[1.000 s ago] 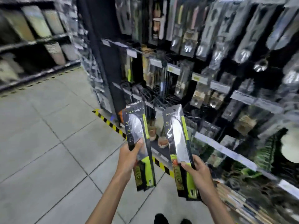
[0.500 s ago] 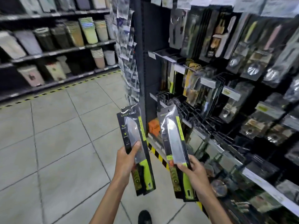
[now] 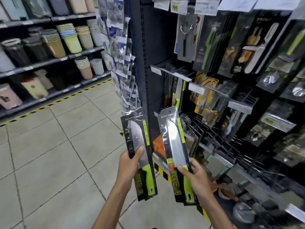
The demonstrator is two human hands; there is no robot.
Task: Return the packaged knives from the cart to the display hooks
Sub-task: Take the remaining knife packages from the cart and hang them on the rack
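The left hand (image 3: 127, 164) grips one packaged knife (image 3: 139, 156) at mid-blade, thumb across its front, and the right hand (image 3: 194, 175) pinches a second packaged knife (image 3: 177, 154) near the handle; both stand upright, hang-holes up, probably to meet a hook. Bare display hooks (image 3: 212, 131) jut out just right of them, crowded by hanging utensil packs (image 3: 206, 96) that could snag; no cart shows.

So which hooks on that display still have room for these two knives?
Bare hooks show right of the right-hand knife pack, below the yellow packs, and lower right. The upper rows are crowded with packs.
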